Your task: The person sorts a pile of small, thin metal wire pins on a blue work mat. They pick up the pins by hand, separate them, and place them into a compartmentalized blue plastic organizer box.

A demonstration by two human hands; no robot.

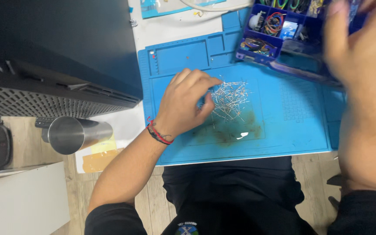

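A single head-worn camera looks steeply down, close over the blue work mat [283, 130] and the person's lap.

The work mat [283, 135] is bright sky blue all over, with a brownish, smudged stain near its middle. On it lies a heap of thin pins [229, 99], silvery and glinting. The left hand [183, 106] beside them wears a wrist band [158, 135] of red and black cords. The parts box [283, 32] at the far edge is deep violet-blue, its compartments showing coils of red, orange, green and black wire. The table [170, 28] under the mat is white. A steel cup [72, 134] shines plain grey, beside a yellow and orange paper scrap [101, 152]. The floor [79, 191] is pale wood grain. The person's clothes [231, 196] are black.
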